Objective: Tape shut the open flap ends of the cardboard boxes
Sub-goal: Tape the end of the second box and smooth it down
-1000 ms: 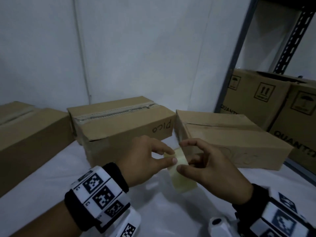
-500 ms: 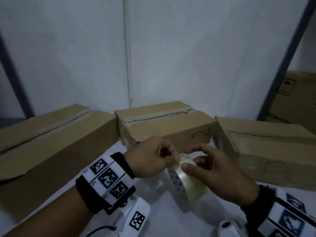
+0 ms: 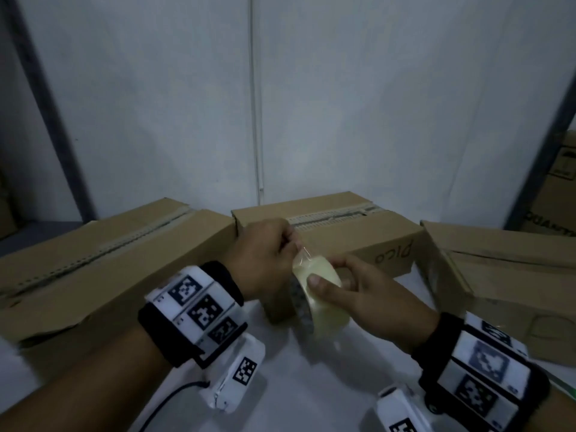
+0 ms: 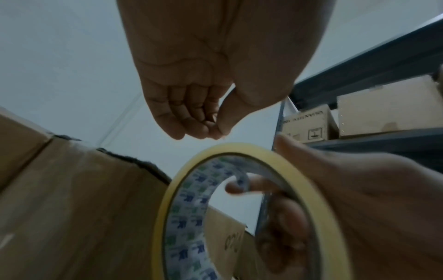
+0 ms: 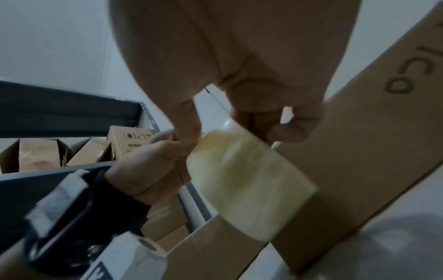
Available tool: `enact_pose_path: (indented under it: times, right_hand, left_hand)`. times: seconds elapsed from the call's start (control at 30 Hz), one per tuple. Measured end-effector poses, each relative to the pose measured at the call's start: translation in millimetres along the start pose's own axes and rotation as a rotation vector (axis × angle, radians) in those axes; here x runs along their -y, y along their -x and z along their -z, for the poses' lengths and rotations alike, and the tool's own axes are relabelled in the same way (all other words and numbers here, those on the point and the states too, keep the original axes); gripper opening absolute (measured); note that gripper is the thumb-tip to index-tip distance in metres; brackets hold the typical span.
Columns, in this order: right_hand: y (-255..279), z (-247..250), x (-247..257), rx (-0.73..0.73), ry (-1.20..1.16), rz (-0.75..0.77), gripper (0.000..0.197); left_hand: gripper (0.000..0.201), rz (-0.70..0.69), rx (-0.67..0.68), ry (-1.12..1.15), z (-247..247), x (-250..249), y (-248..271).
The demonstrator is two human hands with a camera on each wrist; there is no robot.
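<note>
Both hands meet at chest height in front of the middle cardboard box (image 3: 336,235), working a roll of clear packing tape (image 3: 318,294) held on edge above the white table (image 3: 290,385). The right hand (image 3: 367,294) comes in from the lower right with the wrist bent slightly inward; its thumb lies flat across the roll's outer face and, in the left wrist view, its fingers (image 4: 251,186) hook through the printed core, so the roll is gripped between thumb and fingers. The left hand (image 3: 265,260) reaches in from the lower left, knuckles up and fingers curled tight, pinching the loose end of the tape (image 3: 304,255) at the top of the roll between thumb and fingertips — the strip there is short and crinkled, lifted only just off the roll. Both wrists wear black bands with white marker-printed blocks. Three brown boxes sit on the table: the left box (image 3: 103,263) lies long and angled with a rough seam along its top, the middle one carries a handwritten word on its side (it reads "pico") and shows a ragged strip along its top seam, and the right box (image 3: 498,269) sits just beside it, its top flaps meeting at a visible slit. A dark metal shelf upright (image 3: 539,145) stands at the right with further printed cartons (image 3: 558,194) behind it.
</note>
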State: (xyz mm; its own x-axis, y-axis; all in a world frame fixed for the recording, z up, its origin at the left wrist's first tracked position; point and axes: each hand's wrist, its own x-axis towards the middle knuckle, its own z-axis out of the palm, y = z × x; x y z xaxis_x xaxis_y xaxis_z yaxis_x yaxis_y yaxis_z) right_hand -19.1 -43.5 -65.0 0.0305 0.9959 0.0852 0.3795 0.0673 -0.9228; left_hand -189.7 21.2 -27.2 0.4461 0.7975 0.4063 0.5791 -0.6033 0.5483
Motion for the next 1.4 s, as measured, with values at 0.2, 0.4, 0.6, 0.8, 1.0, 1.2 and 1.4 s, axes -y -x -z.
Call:
enact_pose_path:
  times: [0.2, 0.4, 0.6, 0.8, 1.0, 1.2, 1.4]
  right_hand:
    - [-9.2, -2.0, 3.6, -0.037, -0.055, 0.029, 0.04]
    - [-11.2, -18.7, -4.2, -0.176, 0.081, 0.001, 0.028]
    - [-11.5, -17.9, -0.3, -0.167, 0.117, 0.036, 0.024]
    - [-11.4, -27.8, -7.5, -0.147, -0.06, -0.028, 0.024]
    - [-16.0, -32.3, -7.9, -0.122, -0.113, -0.014, 0.022]
    - [-17.8, -35.4, -5.2, -0.096, -0.166, -0.005, 0.024]
    - [-17.0, -38.0, -9.3, -0.109, -0.086, 0.022, 0.021]
  left_hand:
    - [0.018, 0.076, 0.043, 0.017, 11.3, 20.5, -11.5]
    - [0.016, 0.055, -0.032, 0.002, 10.9, 20.4, -23.2]
    - [0.021, 0.182, -0.005, 0.07, 9.7, 38.4, -37.8]
    - [0.021, 0.207, 0.054, 0.001, 3.1, 40.7, -39.9]
    - [0.02, 0.241, 0.109, 0.023, 8.1, 45.9, -43.8]
    - [0.02, 0.25, 0.092, 0.014, 6.1, 49.9, -45.8]
    - [0.018, 0.262, 0.105, 0.009, 3.1, 54.7, -44.3]
